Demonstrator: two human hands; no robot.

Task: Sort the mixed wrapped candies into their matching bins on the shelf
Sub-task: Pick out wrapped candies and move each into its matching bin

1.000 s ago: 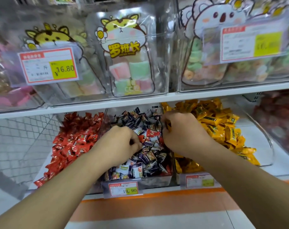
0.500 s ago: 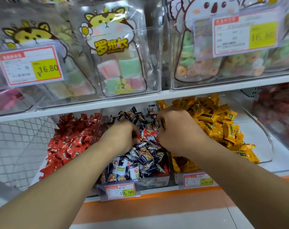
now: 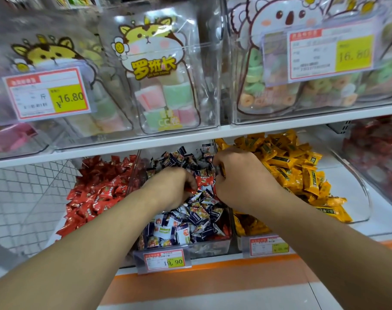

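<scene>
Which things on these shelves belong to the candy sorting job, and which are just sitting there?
Part of the job:
left hand
right hand
red stray candy between them
middle bin of dark blue candies
red candy bin
yellow candy bin

Just sitting there:
marshmallow bags above
price tags

Filmed from a single wide-angle camera worn on the head, aimed forward and down at a shop shelf (image 3: pixel 145 143). Held close, near enough for both forearms to reach in from the bottom corners and meet at the middle bin (image 3: pixel 208 247) on the lower level. Bowed at the edges by the lens. No second view for overlap.
</scene>
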